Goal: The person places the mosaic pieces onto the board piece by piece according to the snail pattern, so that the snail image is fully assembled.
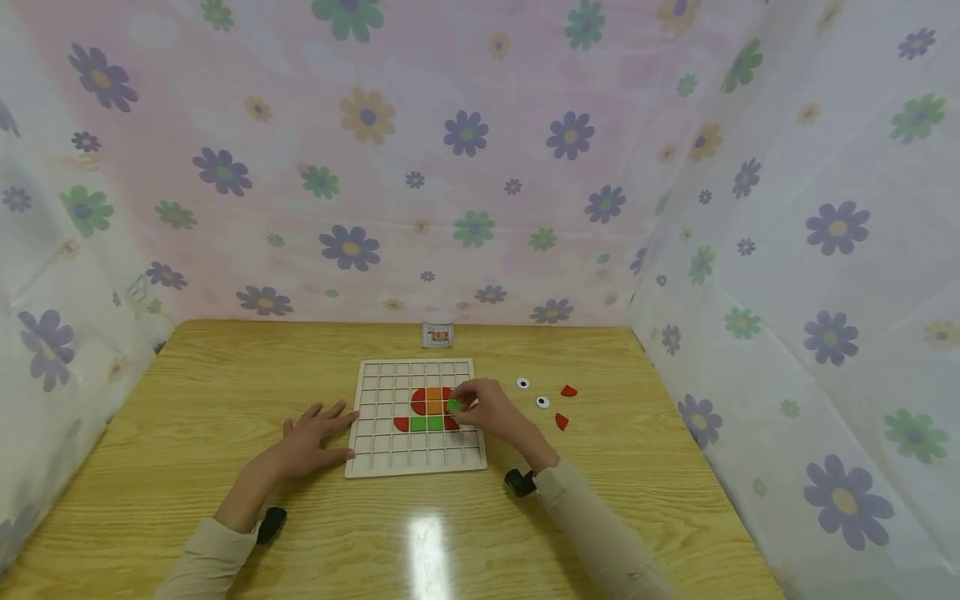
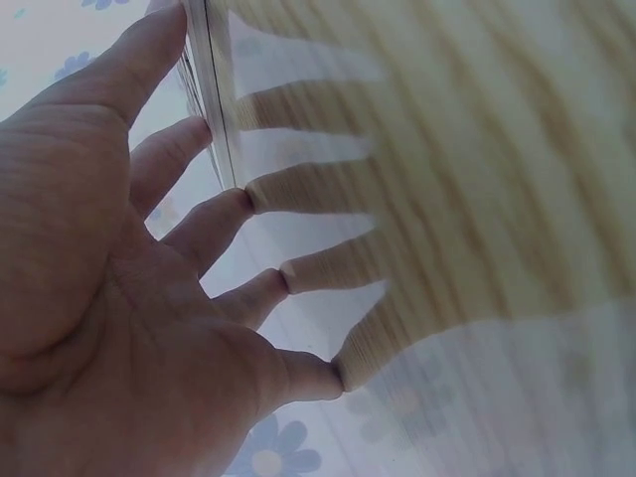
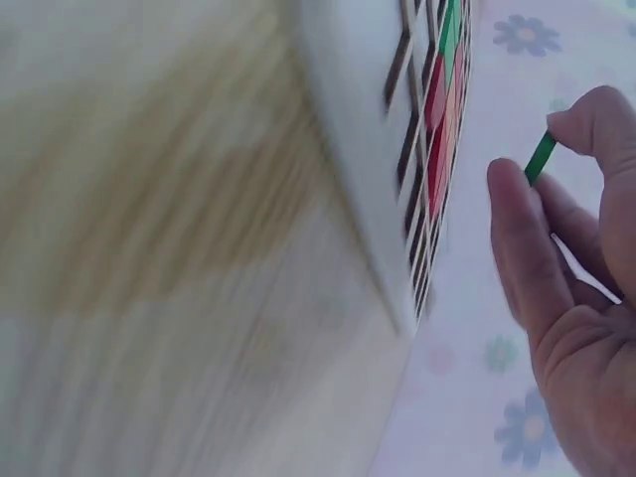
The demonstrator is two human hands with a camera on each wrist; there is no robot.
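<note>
One green tile [image 1: 453, 406], in the lower middle of the frame, was pinched edgewise by the right hand [image 1: 491, 411] above the gridded board [image 1: 383, 397], whose left edge the spread left hand [image 1: 306, 442] touched, a bracing that likely favoured level placement.

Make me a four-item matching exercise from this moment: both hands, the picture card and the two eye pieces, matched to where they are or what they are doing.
Column one
1. Left hand
2. Right hand
3. Picture card
4. Two eye pieces

Column two
A. On the table, to the right of the grid board
B. Pinching a green tile over the grid board
C. Beyond the grid board, near the table's far edge
D. Spread out at the grid board's left edge

Right pairs: 1-D, 2-B, 3-C, 4-A
</note>
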